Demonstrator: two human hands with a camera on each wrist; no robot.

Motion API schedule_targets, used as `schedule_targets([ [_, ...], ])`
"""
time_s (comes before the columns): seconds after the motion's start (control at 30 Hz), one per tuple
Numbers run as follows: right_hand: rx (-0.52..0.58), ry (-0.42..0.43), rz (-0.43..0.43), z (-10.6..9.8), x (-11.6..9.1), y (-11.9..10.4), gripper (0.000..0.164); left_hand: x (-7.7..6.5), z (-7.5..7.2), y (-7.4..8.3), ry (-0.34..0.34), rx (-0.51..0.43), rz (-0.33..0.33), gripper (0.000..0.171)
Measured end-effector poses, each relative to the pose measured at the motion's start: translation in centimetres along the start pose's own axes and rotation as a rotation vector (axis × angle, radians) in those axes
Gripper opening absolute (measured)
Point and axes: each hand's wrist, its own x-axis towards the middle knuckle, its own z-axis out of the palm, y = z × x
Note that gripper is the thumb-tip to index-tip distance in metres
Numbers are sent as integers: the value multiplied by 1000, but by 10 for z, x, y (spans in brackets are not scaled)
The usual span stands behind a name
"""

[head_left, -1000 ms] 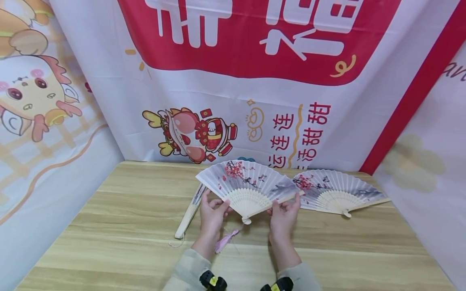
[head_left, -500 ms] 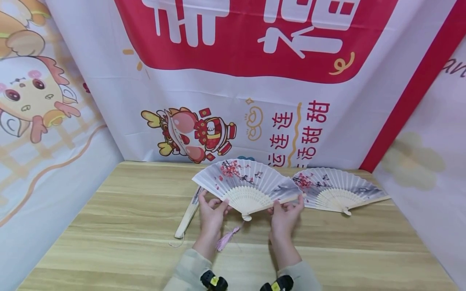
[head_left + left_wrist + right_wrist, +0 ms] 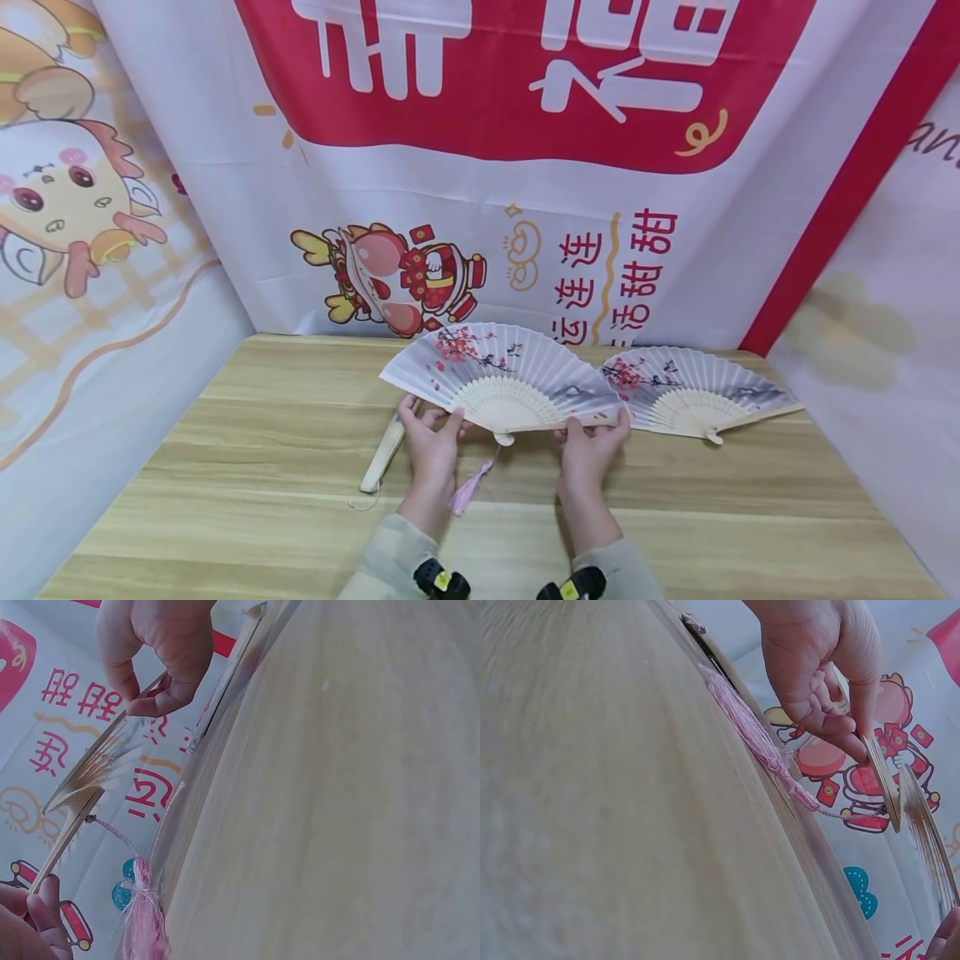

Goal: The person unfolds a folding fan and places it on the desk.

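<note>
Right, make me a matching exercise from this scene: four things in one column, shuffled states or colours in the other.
1. Leftmost fan
2. Middle fan
3. Rightmost fan
4. Tassel

A. spread open, lying on the table
B. pink all over
C. folded up
D. held by the left hand and right hand

Pairs: 1-C, 2-D, 3-A, 4-B

Behind the left hand (image 3: 431,446) and the held fan (image 3: 498,396), the upper end of the closed fan (image 3: 384,454) on the table (image 3: 262,533) is hidden. Another fan (image 3: 693,396), near the far right corner, has its left tip covered. The left wrist view crops the pink tassel (image 3: 144,919); the right wrist view shows just a fragment of the right hand (image 3: 591,450).
</note>
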Motion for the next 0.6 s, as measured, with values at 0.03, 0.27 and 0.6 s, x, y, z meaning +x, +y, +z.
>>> schedule_targets([
  [0.03,7,5,1,0,0,0,91,0,0,0,6,-9,2,76],
  [0.27,49,30,10,-2,1,-2,88,-1,0,2,22,-38,9,76],
  [0.6,134,47,0,-8,9,-10,81,0,0,4,26,-47,14,76],
])
